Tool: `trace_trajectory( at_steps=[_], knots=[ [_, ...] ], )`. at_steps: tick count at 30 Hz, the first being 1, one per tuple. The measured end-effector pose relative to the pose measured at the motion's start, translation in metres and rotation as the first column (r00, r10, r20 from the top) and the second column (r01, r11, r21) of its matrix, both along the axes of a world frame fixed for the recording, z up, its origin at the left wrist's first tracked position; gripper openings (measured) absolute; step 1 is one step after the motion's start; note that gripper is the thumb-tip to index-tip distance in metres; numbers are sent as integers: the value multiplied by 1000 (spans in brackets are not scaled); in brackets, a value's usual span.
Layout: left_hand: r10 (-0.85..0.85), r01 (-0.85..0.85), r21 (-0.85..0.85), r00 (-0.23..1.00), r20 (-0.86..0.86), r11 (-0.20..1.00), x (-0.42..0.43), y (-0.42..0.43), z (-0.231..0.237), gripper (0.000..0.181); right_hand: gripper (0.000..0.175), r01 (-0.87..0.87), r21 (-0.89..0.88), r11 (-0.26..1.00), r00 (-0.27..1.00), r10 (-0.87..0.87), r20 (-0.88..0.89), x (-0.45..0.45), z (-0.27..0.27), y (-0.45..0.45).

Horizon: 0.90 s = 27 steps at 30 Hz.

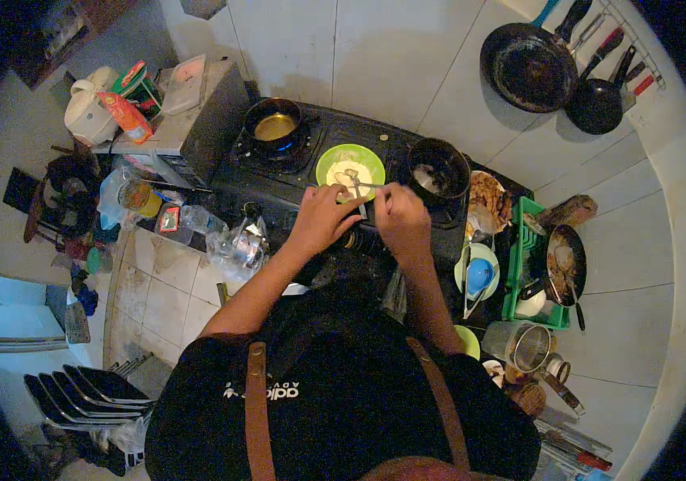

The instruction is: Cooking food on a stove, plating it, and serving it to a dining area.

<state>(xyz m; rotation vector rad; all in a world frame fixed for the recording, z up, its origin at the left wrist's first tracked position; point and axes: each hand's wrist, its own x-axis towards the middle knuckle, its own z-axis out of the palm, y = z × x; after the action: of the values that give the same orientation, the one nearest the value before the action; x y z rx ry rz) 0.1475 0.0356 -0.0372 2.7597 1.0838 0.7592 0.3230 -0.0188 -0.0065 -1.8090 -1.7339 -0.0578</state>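
Note:
A green bowl point(365, 156) holding pale flour or batter stands at the middle of the black gas stove point(294, 174). My left hand point(323, 217) is at the bowl's near rim, its fingers on the handle of a metal spoon or fork. My right hand point(402, 217) grips a second metal utensil point(368, 185) whose end reaches into the bowl. The two utensils cross over the pale contents; their exact kinds cannot be told. To the left, a dark pan point(275, 123) with yellowish oil sits over a blue flame. At the right stands a dark pot point(437, 170).
Right of the stove are a plate of fried food point(488, 203), a blue bowl point(480, 275) on a plate and a green dish rack point(520, 240). Pans point(528, 67) hang on the wall. Plastic bags point(240, 246) lie at the left counter edge, below a cabinet point(213, 114).

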Motion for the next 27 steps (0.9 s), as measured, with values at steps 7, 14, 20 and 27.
trace_trajectory(
  at_steps=[7,14,20,27],
  knots=[
    [-141,136,120,989,34,983,12,14,-5,20,23,59,-357,932,994,-20,112,34,-4,31],
    [-69,38,88,920,386,995,4,32,-1,15,24,18,-493,870,996,25,80,24,0,47],
    [-1,-8,18,890,455,1000,0,28,9,12,15,-9,-399,917,993,55,102,12,-13,55],
    [27,-45,29,890,455,999,-11,29,5,14,14,63,-347,936,990,-16,137,6,4,37]
  ],
)
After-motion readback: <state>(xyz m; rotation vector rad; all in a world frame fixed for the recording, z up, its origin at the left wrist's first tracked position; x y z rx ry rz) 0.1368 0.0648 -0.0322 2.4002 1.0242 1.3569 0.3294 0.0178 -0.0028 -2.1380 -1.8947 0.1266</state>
